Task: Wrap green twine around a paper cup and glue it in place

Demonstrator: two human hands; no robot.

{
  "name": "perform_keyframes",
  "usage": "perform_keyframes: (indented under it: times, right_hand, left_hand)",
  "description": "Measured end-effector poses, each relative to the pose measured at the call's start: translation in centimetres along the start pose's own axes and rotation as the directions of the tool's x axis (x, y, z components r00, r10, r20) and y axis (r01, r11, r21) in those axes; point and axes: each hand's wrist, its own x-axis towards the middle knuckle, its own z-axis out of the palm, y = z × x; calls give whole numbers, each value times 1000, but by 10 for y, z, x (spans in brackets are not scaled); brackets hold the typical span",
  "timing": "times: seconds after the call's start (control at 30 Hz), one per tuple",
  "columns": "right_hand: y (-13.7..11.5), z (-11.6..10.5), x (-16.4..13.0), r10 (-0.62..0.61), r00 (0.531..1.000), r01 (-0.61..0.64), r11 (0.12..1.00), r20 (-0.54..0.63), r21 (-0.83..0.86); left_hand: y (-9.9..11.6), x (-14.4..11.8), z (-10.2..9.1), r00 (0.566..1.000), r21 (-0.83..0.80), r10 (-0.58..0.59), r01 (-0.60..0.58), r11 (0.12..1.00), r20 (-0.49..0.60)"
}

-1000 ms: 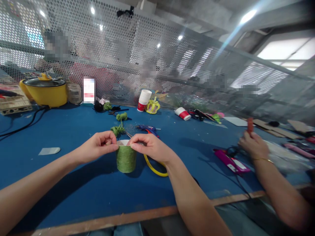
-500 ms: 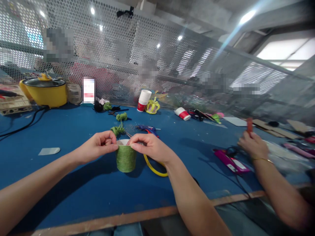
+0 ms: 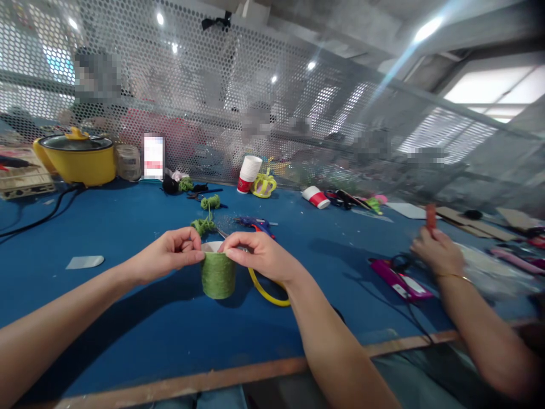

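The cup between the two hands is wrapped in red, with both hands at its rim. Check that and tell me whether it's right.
Not quite: the cup is wrapped in green, not red, as the head view shows. The rest stands: it is between the left hand and the right hand, both at its rim.
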Motion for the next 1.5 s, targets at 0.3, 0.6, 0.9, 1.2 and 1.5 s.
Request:
perform_keyframes:
  times: [0.3, 0.6, 0.9, 1.2, 1.5]
  right_hand:
    - [1, 0, 0, -6, 1000, 6, 1000, -10, -12]
    - [0, 1, 0, -4, 1000, 4, 1000, -18, -10]
    - [1, -1, 1, -2, 1000, 1, 999, 24, 34]
    - [2, 9, 4, 45, 999, -47, 997, -31, -58]
    - [-2, 19, 6, -8, 996, -11, 978, -87, -208]
  left_hand:
    - [-2, 0, 1, 1000, -87, 4, -4, 996, 2]
    - [-6, 1, 1, 998, -158, -43, 50, 986, 47]
    - [-5, 0, -1, 997, -181, -53, 64, 981, 64]
    - [-3, 1, 1, 997, -88, -59, 63, 994, 45]
    - [3, 1, 5, 999, 124, -36, 32, 992, 30]
